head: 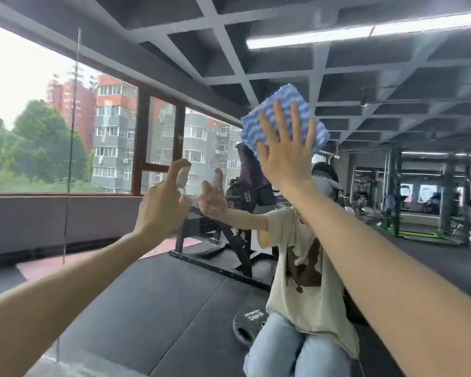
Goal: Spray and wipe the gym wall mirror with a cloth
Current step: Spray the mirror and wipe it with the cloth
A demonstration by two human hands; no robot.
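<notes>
Blue-white cloth (286,115) flat on the mirror (174,295), right hand (280,156) spread, pressing it. Left hand (161,205) grips the sprayer (182,176), finger on top. Wiping stage, I'd say; next needs a firm sweep.

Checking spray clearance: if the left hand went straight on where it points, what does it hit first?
Likely the mirror: the left hand, gripping the spray bottle, faces its own reflection with nothing between. Gap unclear.

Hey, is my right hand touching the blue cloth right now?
Touching. The head view shows the right hand's straight fingers lying flat on the cloth, holding it against the mirror.
</notes>
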